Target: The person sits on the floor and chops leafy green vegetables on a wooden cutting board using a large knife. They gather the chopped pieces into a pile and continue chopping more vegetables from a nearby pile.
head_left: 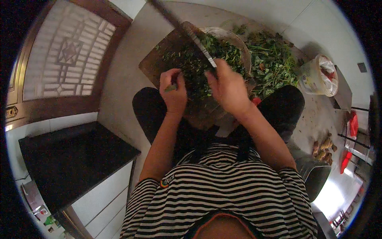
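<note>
My right hand is closed round the handle of a long-bladed knife, whose blade is raised and slants up to the far left, smeared by motion. Below it, chopped greens cover much of a brown wooden chopping board. My left hand hovers at the near left part of the board, fingers curled in, with a bit of green leaf showing at them. Behind and right of the board stands a round, pale-rimmed basin, partly hidden, with more cut greens in it.
Uncut leafy greens lie heaped on the floor right of the basin. Farther right stands a white bucket with a plastic bag inside. Knobbly brown roots sit at lower right. A black-topped cabinet and a patterned door flank my left.
</note>
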`<action>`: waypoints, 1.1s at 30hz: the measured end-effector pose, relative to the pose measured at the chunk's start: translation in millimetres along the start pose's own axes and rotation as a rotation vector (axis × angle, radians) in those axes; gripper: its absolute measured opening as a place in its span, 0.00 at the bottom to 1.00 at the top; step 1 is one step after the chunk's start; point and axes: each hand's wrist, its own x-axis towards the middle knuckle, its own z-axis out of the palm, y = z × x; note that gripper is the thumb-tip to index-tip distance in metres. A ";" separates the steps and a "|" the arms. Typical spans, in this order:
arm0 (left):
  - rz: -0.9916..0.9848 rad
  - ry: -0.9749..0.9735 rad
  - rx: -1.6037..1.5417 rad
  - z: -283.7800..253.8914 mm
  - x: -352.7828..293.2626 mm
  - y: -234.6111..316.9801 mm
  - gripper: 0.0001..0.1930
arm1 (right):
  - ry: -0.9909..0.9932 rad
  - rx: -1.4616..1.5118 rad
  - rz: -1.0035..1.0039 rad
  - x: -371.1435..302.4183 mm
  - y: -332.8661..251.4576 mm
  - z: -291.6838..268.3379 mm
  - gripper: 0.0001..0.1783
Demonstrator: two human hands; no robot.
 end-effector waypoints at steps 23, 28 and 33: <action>-1.083 -0.148 -0.510 -16.5 -78.1 -78.2 0.32 | -0.846 -0.440 0.089 -41.4 31.6 -54.2 0.12; -1.067 -0.085 -0.328 -49.2 -53.5 -92.4 0.29 | -0.705 -0.463 -0.029 -36.0 35.4 -43.0 0.12; -1.168 -0.172 -0.113 -86.1 -36.9 -85.2 0.29 | -0.681 -0.530 -0.121 -30.4 49.9 -41.6 0.10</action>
